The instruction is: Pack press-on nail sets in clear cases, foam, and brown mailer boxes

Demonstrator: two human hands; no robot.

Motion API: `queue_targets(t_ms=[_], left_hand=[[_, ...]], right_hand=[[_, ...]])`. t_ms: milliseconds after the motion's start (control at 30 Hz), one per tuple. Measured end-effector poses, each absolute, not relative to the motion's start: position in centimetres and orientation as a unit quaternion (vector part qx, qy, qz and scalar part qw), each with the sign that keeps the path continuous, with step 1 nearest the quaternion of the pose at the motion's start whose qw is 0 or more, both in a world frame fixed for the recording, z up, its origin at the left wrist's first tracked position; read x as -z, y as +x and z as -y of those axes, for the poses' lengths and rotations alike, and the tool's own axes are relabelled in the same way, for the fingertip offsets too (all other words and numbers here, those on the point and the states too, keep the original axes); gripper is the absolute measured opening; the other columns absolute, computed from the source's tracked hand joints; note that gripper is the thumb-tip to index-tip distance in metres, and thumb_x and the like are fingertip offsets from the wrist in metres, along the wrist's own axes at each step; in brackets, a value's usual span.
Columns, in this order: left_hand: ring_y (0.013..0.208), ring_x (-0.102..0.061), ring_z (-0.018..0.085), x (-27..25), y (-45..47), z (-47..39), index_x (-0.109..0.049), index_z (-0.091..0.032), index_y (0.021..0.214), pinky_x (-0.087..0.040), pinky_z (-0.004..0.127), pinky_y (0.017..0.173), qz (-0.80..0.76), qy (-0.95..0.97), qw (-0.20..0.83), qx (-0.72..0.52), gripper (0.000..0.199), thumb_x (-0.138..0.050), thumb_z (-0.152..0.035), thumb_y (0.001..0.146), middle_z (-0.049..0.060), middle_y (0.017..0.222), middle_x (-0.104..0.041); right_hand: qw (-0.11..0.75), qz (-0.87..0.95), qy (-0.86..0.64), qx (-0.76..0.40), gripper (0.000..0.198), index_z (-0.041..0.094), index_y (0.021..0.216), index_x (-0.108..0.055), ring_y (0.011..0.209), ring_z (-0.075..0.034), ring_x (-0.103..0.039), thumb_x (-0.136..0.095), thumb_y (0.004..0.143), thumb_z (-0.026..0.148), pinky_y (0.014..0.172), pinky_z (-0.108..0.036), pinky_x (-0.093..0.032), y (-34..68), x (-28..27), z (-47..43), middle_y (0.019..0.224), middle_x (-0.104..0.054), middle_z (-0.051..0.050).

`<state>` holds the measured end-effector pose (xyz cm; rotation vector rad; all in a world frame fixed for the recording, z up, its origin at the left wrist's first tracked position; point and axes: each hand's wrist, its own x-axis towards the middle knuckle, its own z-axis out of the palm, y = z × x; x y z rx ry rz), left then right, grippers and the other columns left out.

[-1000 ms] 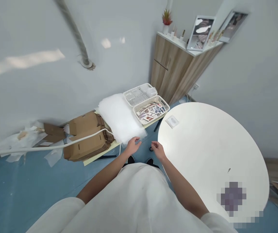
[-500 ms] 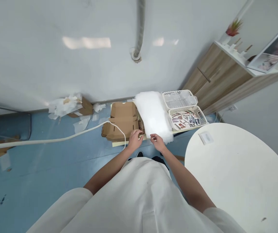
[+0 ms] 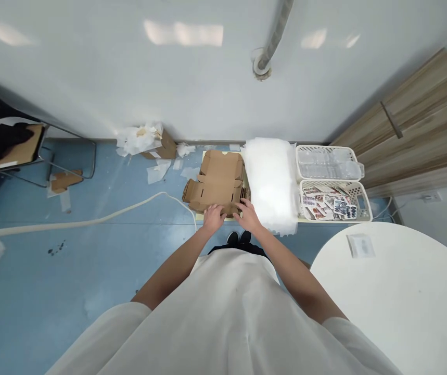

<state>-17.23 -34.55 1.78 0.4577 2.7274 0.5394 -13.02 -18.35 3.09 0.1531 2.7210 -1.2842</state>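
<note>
A stack of flattened brown cardboard boxes (image 3: 220, 179) lies on a low, pale yellow surface in front of me. My left hand (image 3: 213, 217) is at the near edge of the top box, its fingers curled over the front flap. At the near right corner my right hand (image 3: 248, 216) has its thumb and fingers bent around the cardboard edge. The undersides of the fingers are hidden. Just right of the boxes is a thick pile of white packing sheets (image 3: 270, 182), close to my right hand but apart from it.
Beyond the sheets stand a white basket of clear plastic containers (image 3: 327, 147) and a white basket of printed nail-like sets (image 3: 365, 207). A round white table (image 3: 395, 291) holds a small packet (image 3: 361, 245). A pale hose (image 3: 102, 223) crosses the floor; scraps and an open carton (image 3: 164, 147) sit by the wall.
My view has swung left, so the scene sits further right. Both hands have moved onto the near edge of the top cardboard box; the right hand came left, away from the white sheets.
</note>
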Motion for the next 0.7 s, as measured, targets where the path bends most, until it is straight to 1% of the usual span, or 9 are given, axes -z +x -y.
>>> queue_targets(t_ms=[133,200,300,400,500,600,700], left_hand=[[0.100,-0.051,0.023,-2.3,-18.1,34.9,-0.060,-0.021,0.098,-0.038,0.035,0.081,-0.947,0.205,0.192,-0.158,0.022,-0.046,-0.030,0.084,0.007,0.103,-0.061],[0.097,-0.052,0.022,-2.4,-18.5,35.0,-0.061,-0.021,0.095,-0.037,0.034,0.080,-0.941,0.239,0.196,-0.139,0.024,-0.040,-0.031,0.087,0.006,0.099,-0.062],[0.091,-0.053,0.021,-2.2,-19.0,34.9,-0.061,-0.019,0.089,-0.037,0.034,0.078,-0.939,0.268,0.186,-0.108,0.029,-0.034,-0.029,0.090,0.008,0.092,-0.062],[0.086,-0.054,0.021,-1.9,-19.4,34.5,-0.059,-0.016,0.088,-0.038,0.033,0.076,-0.939,0.286,0.168,-0.095,0.028,-0.032,-0.019,0.089,0.009,0.088,-0.061],[0.085,-0.055,0.021,-1.8,-19.7,34.3,-0.057,-0.016,0.089,-0.039,0.033,0.074,-0.938,0.291,0.153,-0.105,0.025,-0.032,-0.013,0.087,0.009,0.088,-0.060],[0.084,-0.055,0.021,-2.2,-20.1,34.4,-0.055,-0.016,0.087,-0.039,0.034,0.074,-0.939,0.295,0.123,-0.128,0.024,-0.032,-0.014,0.087,0.009,0.086,-0.059],[0.082,-0.054,0.020,-3.1,-20.6,34.9,-0.053,-0.016,0.089,-0.040,0.033,0.074,-0.942,0.277,0.069,-0.175,0.022,-0.031,-0.016,0.088,0.008,0.086,-0.058]], right_hand=[[0.070,-0.919,0.040,0.385,0.044,0.015,0.120,-0.051,0.121,-0.026,-0.036,-0.050,0.078,0.028,0.099,-0.041,-0.036,-13.1,-2.7,17.4,0.127,-0.039,-0.012],[0.055,-0.930,0.035,0.362,0.043,0.013,0.120,-0.050,0.118,-0.026,-0.037,-0.048,0.079,0.028,0.097,-0.040,-0.038,-12.9,-3.0,16.9,0.126,-0.039,-0.013],[0.030,-0.946,-0.003,0.324,0.039,0.014,0.118,-0.051,0.113,-0.026,-0.041,-0.043,0.082,0.025,0.094,-0.040,-0.038,-12.5,-3.6,17.0,0.123,-0.043,-0.013],[0.066,-0.951,-0.109,0.283,0.033,0.016,0.114,-0.054,0.105,-0.023,-0.046,-0.042,0.083,0.022,0.091,-0.039,-0.037,-12.2,-4.1,17.9,0.115,-0.052,-0.011],[0.116,-0.947,-0.189,0.234,0.035,0.015,0.115,-0.052,0.106,-0.024,-0.046,-0.047,0.081,0.022,0.092,-0.039,-0.035,-12.0,-3.9,19.1,0.116,-0.054,-0.012],[0.146,-0.951,-0.181,0.203,0.041,0.013,0.119,-0.048,0.111,-0.024,-0.045,-0.051,0.080,0.024,0.093,-0.039,-0.033,-12.0,-3.2,19.7,0.121,-0.052,-0.014],[0.160,-0.956,-0.131,0.209,0.041,0.014,0.119,-0.048,0.114,-0.024,-0.045,-0.051,0.080,0.025,0.095,-0.039,-0.033,-12.1,-2.5,19.9,0.123,-0.052,-0.013]])
